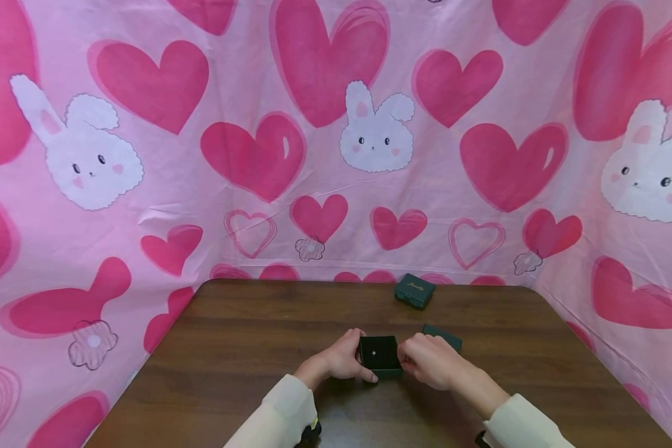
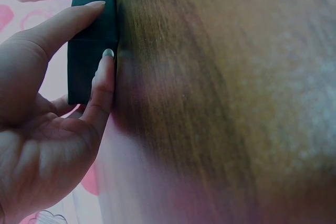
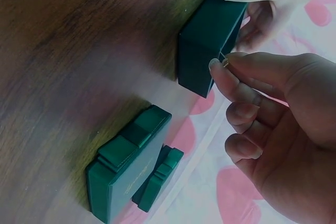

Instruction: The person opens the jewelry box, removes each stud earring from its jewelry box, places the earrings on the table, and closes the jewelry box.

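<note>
My left hand (image 1: 344, 356) grips a dark green jewelry box (image 1: 388, 374) from its left side, thumb on the near wall and fingers round the other sides. Black padding (image 1: 383, 350) fills the box, and a small silvery star (image 1: 374, 353) shows on it. At the box's right edge, my right hand (image 1: 434, 361) pinches a tiny gold-coloured jewelry piece (image 3: 226, 62) with a thin pin between thumb and index finger. Its other fingers are curled. A green lid (image 3: 128, 161) with a ribbon bow and gold lettering lies beyond the right hand, partly hidden by it in the head view.
Toward the back of the brown wooden table (image 1: 291, 311) sits another green box (image 1: 414, 290) with gold lettering on top. A pink cloth (image 1: 325, 168) printed with hearts and rabbits surrounds the table at the back and sides.
</note>
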### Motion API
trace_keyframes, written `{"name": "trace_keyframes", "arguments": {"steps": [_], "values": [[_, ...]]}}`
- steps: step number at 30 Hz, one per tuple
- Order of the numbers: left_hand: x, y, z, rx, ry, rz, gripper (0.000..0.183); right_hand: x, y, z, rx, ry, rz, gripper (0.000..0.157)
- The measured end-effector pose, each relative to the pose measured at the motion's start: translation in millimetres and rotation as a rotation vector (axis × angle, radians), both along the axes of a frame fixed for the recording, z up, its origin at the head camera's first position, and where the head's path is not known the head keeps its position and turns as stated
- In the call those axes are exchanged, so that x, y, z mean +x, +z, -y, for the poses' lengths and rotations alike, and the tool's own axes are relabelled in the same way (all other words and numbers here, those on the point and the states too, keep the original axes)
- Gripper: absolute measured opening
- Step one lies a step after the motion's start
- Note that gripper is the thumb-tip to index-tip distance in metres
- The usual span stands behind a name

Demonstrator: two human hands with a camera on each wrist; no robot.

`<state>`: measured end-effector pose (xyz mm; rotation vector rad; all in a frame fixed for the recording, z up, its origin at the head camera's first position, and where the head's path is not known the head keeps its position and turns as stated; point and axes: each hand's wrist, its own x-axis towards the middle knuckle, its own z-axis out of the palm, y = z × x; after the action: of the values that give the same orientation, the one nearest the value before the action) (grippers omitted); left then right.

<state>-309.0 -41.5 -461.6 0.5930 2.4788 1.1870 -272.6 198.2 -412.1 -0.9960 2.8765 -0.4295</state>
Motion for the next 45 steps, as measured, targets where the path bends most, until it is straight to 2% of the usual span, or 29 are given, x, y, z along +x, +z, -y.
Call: {"name": "trace_keyframes", "arguments": {"steps": [21,35,45], "values": [[-0.3,0.7,-0.5,0.009,-0.004,0.008,0.063,6.9,3.1,4.5,0.002,0.030,0.002,0.019],[1.6,2.7,0.1,0.014,0.002,0.010,0.064,15.7,1.6,10.1,0.006,0.064,-0.075,0.029],[2.0,2.0,0.6,0.017,0.001,0.004,0.066,19.1,0.8,16.0,0.020,0.098,-0.042,0.022]]}}
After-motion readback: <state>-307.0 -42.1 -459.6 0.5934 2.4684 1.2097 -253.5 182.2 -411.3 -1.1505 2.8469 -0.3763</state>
